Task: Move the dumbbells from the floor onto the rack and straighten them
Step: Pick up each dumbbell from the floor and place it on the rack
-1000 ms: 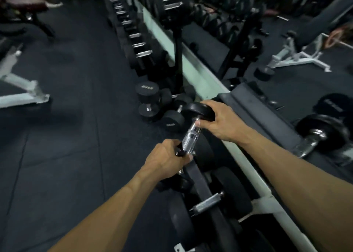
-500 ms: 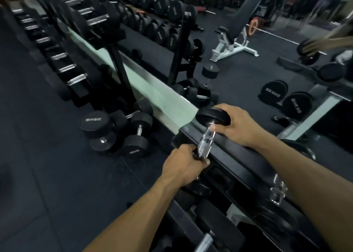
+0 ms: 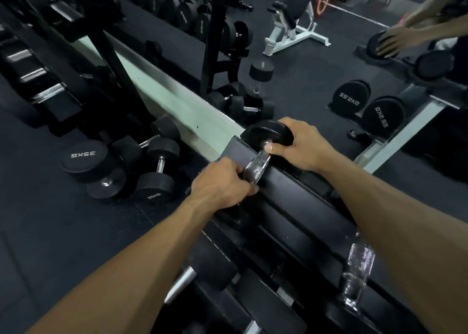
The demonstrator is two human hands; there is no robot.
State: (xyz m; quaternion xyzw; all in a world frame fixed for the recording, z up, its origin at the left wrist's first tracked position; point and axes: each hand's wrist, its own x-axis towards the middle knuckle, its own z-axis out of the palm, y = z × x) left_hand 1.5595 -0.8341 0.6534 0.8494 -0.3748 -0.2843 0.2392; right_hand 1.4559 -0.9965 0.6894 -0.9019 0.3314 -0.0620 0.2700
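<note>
Seating one dumbbell (image 3: 263, 151) on the top shelf of the rack (image 3: 298, 189), at its far-left end beside the mirror. Left hand (image 3: 222, 186) curled round the near end of the chrome knurled handle; near head hidden under that hand, so its seat on the front rail cannot be judged. Right hand (image 3: 301, 145) cupped over the far black head, fingers wrapped over its rim, thumb pressed at the collar. Handle lying across the shelf, tilted slightly, far head at or just above the back rail; touching or hovering, hard to tell.

To do this step well: lower both ends together, not one first, so the heads settle into the rails without rolling. Keep the thumb and fingers clear of the gap between head and rail before letting weight down. Square the handle to the shelf edge, matching the neighbouring racked dumbbell (image 3: 359, 265) lying further right along the same rack. Ease grip only once no rocking is felt; then nudge the far head with a flat palm rather than dragging by the handle.

Still waiting on the floor left of the rack: a cluster of dumbbells on the floor (image 3: 121, 166), one marked 35KG, some lying, some on end. Likely heavier than the one in hand, so probably meant for a lower shelf and a bent-knee lift.
</note>
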